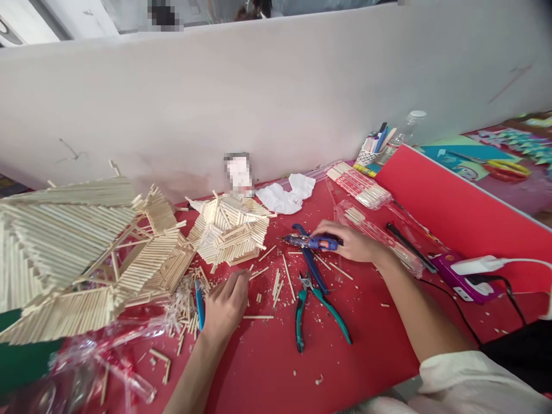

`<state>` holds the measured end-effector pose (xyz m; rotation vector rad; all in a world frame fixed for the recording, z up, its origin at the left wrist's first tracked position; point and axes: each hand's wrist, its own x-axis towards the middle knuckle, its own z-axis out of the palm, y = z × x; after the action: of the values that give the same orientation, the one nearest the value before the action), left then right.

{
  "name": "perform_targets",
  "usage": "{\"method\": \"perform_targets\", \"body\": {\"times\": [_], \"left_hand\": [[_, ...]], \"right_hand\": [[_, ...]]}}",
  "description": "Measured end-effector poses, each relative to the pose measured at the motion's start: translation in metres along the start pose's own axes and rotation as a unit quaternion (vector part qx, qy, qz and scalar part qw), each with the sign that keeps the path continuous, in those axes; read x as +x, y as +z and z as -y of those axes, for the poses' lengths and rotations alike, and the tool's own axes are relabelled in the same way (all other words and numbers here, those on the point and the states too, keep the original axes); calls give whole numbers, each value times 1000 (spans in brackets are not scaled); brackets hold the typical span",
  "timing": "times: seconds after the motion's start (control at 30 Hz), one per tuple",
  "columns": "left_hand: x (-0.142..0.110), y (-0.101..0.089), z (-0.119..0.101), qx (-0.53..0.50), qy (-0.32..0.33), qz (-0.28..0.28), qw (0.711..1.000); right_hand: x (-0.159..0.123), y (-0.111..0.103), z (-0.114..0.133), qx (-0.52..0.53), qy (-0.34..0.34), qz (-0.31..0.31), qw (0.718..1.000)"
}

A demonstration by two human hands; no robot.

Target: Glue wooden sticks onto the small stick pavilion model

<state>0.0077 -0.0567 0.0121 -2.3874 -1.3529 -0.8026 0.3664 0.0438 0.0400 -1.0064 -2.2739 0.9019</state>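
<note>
My right hand [351, 241] is closed around a blue hot glue gun [317, 242], whose nozzle points left toward a small house-like model of wooden sticks [233, 230]. On the table in front of that model, my left hand [226, 302] is curled, its fingertips turned away. What it pinches, if anything, is hidden. A light-blue tool handle [199, 305] lies just left of this hand. Beneath the glue gun is a dark-blue handled tool [314, 269]. Green-handled cutting pliers [307, 283] lie with handles spread between my arms. Loose cut sticks [278, 284] are scattered around.
A large stick-built roof model [73, 241] fills the left, with plastic wrap [112, 351] before it. Packs of sticks [360, 185], crumpled tissue [282, 196], a pen cup [370, 150] and a bottle [401, 135] stand behind. A purple power strip [466, 279] and red board [466, 213] are right.
</note>
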Motion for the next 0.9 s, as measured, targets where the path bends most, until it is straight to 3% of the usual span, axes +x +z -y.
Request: {"method": "perform_targets", "body": {"times": [0.13,0.3,0.5,0.9], "left_hand": [[7,-8,-4,23,32,2,999],[17,-15,-9,73,56,41,995],[26,-15,-13,95,64,49,992],[14,-10,-12,37,54,-15,998]], "right_hand": [[-1,-1,17,-15,-16,87,996],[2,13,29,-49,-40,119,991],[9,29,36,-95,-67,91,989],[15,50,39,-150,-110,30,982]]}}
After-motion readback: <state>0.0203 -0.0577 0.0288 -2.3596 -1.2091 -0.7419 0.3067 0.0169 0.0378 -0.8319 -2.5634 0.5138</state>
